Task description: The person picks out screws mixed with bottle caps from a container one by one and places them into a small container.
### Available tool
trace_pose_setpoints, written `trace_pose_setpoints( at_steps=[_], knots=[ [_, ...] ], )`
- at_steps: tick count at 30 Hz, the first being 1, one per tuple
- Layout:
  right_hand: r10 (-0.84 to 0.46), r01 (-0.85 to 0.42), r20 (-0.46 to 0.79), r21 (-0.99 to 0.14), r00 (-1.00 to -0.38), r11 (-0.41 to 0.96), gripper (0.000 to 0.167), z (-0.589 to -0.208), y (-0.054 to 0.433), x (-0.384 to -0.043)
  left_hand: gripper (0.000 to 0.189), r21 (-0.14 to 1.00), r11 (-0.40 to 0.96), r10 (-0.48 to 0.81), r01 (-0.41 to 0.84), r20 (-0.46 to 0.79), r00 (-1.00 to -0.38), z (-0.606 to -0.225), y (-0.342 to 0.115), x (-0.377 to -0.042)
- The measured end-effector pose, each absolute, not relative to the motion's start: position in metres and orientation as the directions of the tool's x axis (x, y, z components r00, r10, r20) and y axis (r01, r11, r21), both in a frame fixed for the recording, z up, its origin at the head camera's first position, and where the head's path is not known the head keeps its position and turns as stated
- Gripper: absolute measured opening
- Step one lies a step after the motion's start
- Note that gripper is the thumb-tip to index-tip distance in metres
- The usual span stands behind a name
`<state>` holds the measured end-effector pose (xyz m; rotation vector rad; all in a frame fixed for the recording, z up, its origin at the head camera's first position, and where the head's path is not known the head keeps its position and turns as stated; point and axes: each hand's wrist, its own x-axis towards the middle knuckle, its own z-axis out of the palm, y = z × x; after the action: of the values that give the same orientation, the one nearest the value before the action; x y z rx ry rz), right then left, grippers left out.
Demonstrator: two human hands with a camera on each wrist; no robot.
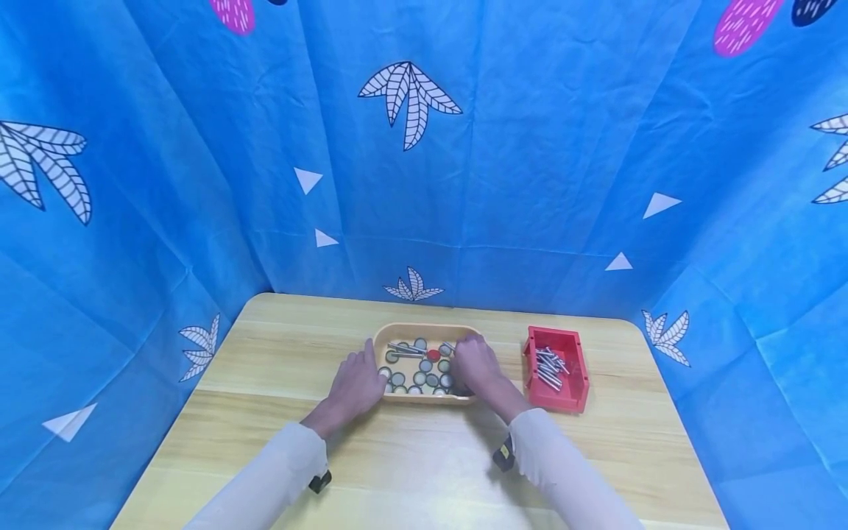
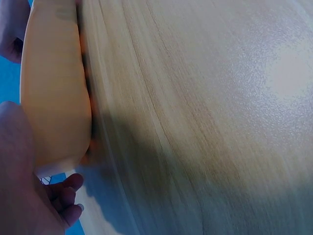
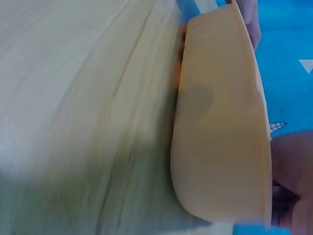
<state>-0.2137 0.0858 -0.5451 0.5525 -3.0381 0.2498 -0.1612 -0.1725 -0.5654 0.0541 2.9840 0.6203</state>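
A shallow peach-coloured tray (image 1: 424, 324) holds several small round pieces like bottle caps (image 1: 420, 378), one red cap (image 1: 433, 355) and a few thin metal bolts (image 1: 405, 350). My left hand (image 1: 355, 383) grips the tray's left end, thumb over the rim and the other fingers curled outside below it, as the left wrist view shows. Over the right end, my right hand (image 1: 475, 362) reaches down into the tray with curled fingers. A bolt end shows close beside it. The tray wall (image 3: 220, 127) hides those fingertips in the right wrist view; I cannot tell whether they hold anything.
To the right of the tray stands a red plastic bin (image 1: 568, 401) with a pile of metal bolts (image 1: 548, 368) in it. Both sit on a wooden table (image 1: 278, 368), near its back edge. Blue patterned cloth (image 1: 424, 221) hangs behind and on both sides.
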Motion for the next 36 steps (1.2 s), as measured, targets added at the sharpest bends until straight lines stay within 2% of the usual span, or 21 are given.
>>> trace_pose_setpoints(
  at_steps=[3, 6, 9, 16, 22, 36],
  knots=[
    [-0.386, -0.402, 0.13, -0.135, -0.913, 0.906, 0.023, -0.543, 0.09, -0.213, 0.085, 0.401, 0.916, 0.053, 0.014, -0.086, -0.995, -0.565, -0.172, -0.161],
    [-0.457, -0.477, 0.205, -0.06, -0.865, 0.877, 0.033, -0.541, 0.095, -0.214, 0.085, 0.397, 0.918, 0.051, 0.012, -0.087, -0.995, -0.565, -0.172, -0.161],
    [-0.515, -0.534, 0.255, -0.003, -0.818, 0.846, 0.032, -0.54, 0.1, -0.216, 0.086, 0.39, 0.921, 0.053, 0.015, -0.086, -0.995, -0.565, -0.172, -0.161],
    [-0.583, -0.616, 0.302, -0.019, -0.754, 0.787, 0.034, -0.538, 0.113, -0.218, 0.085, 0.385, 0.922, 0.059, 0.027, -0.072, -0.996, -0.566, -0.174, -0.161],
    [-0.637, -0.672, 0.366, 0.04, -0.679, 0.74, 0.034, -0.536, 0.123, -0.22, 0.085, 0.373, 0.927, 0.064, 0.03, -0.078, -0.995, -0.565, -0.175, -0.161],
    [-0.657, -0.679, 0.352, 0.077, -0.667, 0.73, 0.026, -0.525, 0.148, -0.215, 0.086, 0.409, 0.912, 0.052, 0.022, -0.064, -0.997, -0.567, -0.173, -0.163]
  ],
)
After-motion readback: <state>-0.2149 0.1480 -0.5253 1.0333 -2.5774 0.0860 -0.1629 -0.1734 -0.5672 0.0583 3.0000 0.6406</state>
